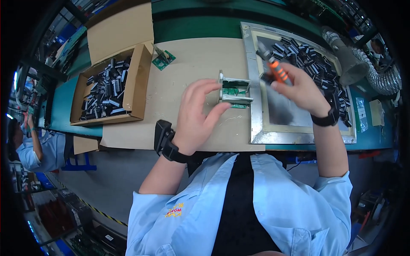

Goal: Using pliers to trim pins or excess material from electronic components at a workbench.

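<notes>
A small green circuit board [230,91] with pale upright metal plates along its sides lies on the brown sheet in front of me. My left hand [197,112] is at its left end, fingertips against the upper left edge and thumb at the lower edge, curled round it. To the right, my right hand [301,90] is raised over the metal frame, closed round an orange-and-grey pen-shaped hand tool [278,71]. Its grey tip points up and left and is blurred. A small dark cylinder [267,78] shows beside the right fingertips; whether I hold it is unclear.
A cardboard box [137,85] of black capacitors [113,83] stands at the left. Another green board [164,59] lies near it. A silver-edged frame [256,123] holds many more capacitors [307,57]. A flexible metal duct [371,70] is at far right; a person [38,147] sits at far left.
</notes>
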Tool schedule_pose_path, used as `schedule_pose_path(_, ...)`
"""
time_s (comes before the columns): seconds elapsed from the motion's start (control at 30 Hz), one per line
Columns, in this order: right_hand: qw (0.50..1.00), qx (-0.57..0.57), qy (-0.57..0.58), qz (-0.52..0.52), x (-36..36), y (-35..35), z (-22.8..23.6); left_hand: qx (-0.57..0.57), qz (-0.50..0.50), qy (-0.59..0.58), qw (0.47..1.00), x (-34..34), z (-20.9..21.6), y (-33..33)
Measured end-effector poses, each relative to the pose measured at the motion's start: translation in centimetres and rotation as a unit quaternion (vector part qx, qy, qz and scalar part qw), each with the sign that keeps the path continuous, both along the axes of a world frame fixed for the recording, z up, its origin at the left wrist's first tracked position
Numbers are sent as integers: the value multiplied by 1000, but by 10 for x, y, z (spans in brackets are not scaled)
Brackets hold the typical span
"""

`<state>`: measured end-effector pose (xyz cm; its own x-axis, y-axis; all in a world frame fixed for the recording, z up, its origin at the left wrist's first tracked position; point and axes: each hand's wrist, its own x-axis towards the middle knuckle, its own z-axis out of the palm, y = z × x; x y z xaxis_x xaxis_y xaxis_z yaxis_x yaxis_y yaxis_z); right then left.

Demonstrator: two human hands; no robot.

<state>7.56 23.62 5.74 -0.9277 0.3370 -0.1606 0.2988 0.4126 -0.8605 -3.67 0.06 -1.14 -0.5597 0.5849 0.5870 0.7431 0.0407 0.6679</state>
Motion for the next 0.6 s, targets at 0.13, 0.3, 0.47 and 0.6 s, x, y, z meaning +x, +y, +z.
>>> schedule_pose_path(0.13,979,73,71,179,-3,-39,5,-46,-89,-77,992,1,26,9)
schedule_pose_path(0.3,975,34,51,212,-12,-54,6,-103,-145,-252,951,2,32,5)
schedule_pose_path(0.47,990,-5,114,88,-21,-51,-7,-5,-110,-299,948,-4,15,-3)
schedule_pose_path(0.6,989,30,130,63,-22,-46,-26,144,-94,-481,859,-22,-1,-20)
